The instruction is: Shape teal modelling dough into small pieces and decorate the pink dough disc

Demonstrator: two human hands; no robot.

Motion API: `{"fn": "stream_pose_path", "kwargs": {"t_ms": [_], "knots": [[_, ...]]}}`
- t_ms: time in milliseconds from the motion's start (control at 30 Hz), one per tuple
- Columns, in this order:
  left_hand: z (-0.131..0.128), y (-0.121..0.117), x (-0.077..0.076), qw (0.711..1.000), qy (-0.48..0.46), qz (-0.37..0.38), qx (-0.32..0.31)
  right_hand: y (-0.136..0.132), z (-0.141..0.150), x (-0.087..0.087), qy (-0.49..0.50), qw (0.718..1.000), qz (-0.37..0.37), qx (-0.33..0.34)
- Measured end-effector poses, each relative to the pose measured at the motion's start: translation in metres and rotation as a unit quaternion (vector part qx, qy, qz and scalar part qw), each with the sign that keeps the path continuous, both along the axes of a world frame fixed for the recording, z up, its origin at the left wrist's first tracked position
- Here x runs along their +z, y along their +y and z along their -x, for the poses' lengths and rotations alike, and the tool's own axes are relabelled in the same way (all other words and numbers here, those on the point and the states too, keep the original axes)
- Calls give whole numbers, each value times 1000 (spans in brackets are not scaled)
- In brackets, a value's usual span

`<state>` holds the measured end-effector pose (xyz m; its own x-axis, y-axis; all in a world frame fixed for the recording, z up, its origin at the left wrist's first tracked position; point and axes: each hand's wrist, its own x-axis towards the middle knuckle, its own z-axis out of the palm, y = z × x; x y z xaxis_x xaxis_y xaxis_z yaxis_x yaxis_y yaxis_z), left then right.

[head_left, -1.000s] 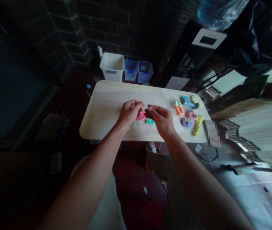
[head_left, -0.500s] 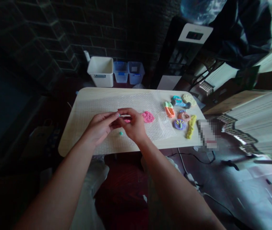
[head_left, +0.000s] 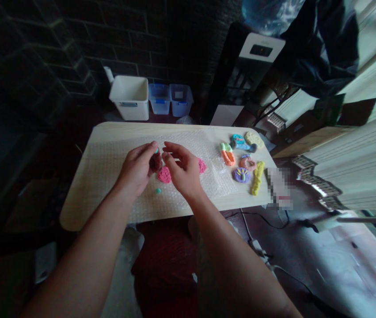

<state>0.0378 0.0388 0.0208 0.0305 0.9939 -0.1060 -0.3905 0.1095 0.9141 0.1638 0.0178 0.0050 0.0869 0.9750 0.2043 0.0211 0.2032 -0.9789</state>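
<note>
My left hand (head_left: 137,168) pinches a small teal piece of modelling clay (head_left: 156,151) between thumb and fingers, above the table. Just to its right is my right hand (head_left: 185,170), its fingers curved and apart with nothing visible in them. Beneath the hands lies a lumpy pink clay piece (head_left: 164,175), and more pink clay (head_left: 202,166) shows beyond the right hand, which hides how the two relate. A small green clay ball (head_left: 158,191) rests on the bubble wrap (head_left: 111,170) nearer to me.
On the table's right side sit several clay shapes: an orange and green one (head_left: 228,157), a purple disc (head_left: 241,175), a yellow strip (head_left: 257,178) and a pale yellow oval (head_left: 254,140). Behind the table (head_left: 80,207) stand a white bin (head_left: 131,99), blue boxes (head_left: 160,101) and a water dispenser (head_left: 241,75).
The hands have drawn apart, leaving the teal piece in my left hand. The right hand's fingers have spread, and more of the pink clay between the hands shows. The view has shifted slightly.
</note>
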Motion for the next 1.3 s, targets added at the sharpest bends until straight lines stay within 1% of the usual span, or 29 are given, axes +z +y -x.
{"fn": "stream_pose_path", "kwargs": {"t_ms": [67, 167, 267, 367, 433, 533, 633, 800, 900, 967, 1033, 1133, 1200, 1300], "knots": [[-10, 0, -5, 1000, 16, -19, -7, -3, -2, -1, -9, 1000, -12, 23], [-17, 0, -13, 997, 47, -54, 0, -5, -3, -2, -11, 999, -26, 28], [-12, 0, -18, 993, 87, -78, 10, -5, -6, 0, -18, 998, -41, 44], [-4, -1, -15, 987, 129, -91, 9, -2, -8, 1, -28, 996, -56, 64], [-3, -1, -11, 990, 105, -91, -3, 2, -5, 0, -11, 998, -48, 46], [-7, 1, -5, 997, 17, -63, -32, 11, 1, -2, 38, 999, -18, -17], [-9, 5, -4, 998, -16, -36, -43, 17, 7, -3, 64, 996, -8, -61], [-2, 5, -7, 998, -17, -44, -29, 19, 6, -3, 80, 995, 8, -51], [-1, 2, -6, 998, -11, -46, -34, 20, 9, -4, 83, 995, 5, -61], [-1, 1, -6, 999, -7, -37, -23, 20, 13, -4, 79, 995, 1, -64], [1, 1, -5, 1000, -6, -27, 1, 18, 17, -2, 77, 996, -2, -45], [11, 1, -4, 999, -11, -18, 25, 14, 15, 3, 72, 997, -8, 16], [18, 1, -4, 1000, -10, -17, 17, 11, 11, 6, 57, 997, -10, 47], [22, 1, -4, 1000, -9, -24, -5, 11, 7, 8, 50, 998, -1, 47]]}}
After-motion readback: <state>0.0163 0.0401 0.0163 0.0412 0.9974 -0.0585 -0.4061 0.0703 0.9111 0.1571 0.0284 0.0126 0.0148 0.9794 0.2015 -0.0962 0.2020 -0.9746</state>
